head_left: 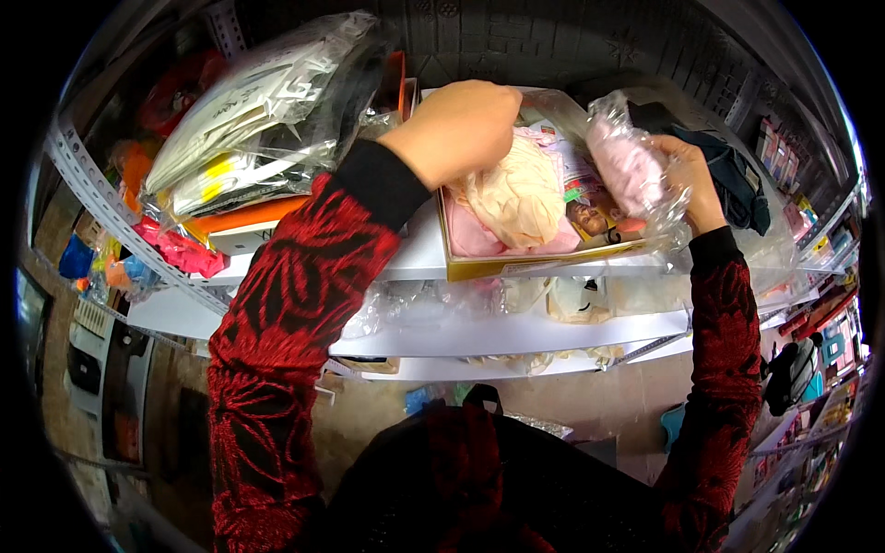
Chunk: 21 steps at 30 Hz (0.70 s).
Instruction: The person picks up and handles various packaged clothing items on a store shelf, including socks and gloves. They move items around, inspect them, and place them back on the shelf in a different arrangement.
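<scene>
My right hand (693, 180) grips a pale pink cloth bundle in a clear plastic bag (627, 161), held over the right side of a shallow yellow-edged box (530, 263). Inside the box lie a cream cloth garment (521, 194), pink cloth (472, 230) beneath it and a printed picture package (590, 212). Over the box's left side is my left hand (466, 129), slightly blurred and curled like a fist, back upward, against the cream garment. Its fingertips are hidden, so what they hold cannot be made out.
To the left, a stack of plastic-bagged garments (267, 120) lies on an orange and white box (253, 230). Dark clothing in clear plastic (719, 166) sits at the right. White shelves (516, 336) below hold more bagged goods. A perforated metal upright (101, 203) borders the left.
</scene>
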Each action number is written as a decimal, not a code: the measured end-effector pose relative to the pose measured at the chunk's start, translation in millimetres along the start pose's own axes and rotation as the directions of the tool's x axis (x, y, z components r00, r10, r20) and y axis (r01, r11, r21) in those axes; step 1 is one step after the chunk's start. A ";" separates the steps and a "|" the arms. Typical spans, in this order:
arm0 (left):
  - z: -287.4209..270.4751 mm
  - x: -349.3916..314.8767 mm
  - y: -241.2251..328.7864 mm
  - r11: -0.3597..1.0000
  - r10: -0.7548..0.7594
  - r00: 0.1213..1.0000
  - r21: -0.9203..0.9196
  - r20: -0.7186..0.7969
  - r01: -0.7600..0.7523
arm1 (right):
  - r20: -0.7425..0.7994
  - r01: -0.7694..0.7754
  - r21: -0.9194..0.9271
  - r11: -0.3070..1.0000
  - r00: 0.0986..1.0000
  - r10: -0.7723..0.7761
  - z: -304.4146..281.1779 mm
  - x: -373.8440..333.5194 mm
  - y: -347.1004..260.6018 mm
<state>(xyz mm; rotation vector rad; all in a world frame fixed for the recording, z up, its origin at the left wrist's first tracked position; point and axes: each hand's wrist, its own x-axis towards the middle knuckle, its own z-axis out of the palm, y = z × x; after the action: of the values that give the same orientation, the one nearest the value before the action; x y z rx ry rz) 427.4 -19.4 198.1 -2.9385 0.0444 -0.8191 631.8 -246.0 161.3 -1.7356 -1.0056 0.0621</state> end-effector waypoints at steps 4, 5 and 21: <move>20.4 29.7 -2.9 0.967 -0.255 0.932 0.041 0.258 0.253 | -0.078 -0.045 0.278 0.960 0.995 0.070 -14.3 11.7 6.7; 37.1 32.8 -18.4 0.975 -0.220 0.935 0.051 0.277 0.214 | -0.104 -0.007 0.264 0.965 0.994 0.036 -17.9 17.0 11.6; 45.1 44.1 -47.7 0.022 -0.350 0.788 -0.837 0.506 0.547 | -0.097 0.278 -0.109 0.954 0.953 -0.288 17.8 -4.5 28.5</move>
<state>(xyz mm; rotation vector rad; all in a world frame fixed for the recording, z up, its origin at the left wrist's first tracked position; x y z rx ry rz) 488.7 29.3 187.0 -4.4359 -0.7786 -0.7207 636.9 -237.3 129.0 -1.6423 -1.1800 -0.2678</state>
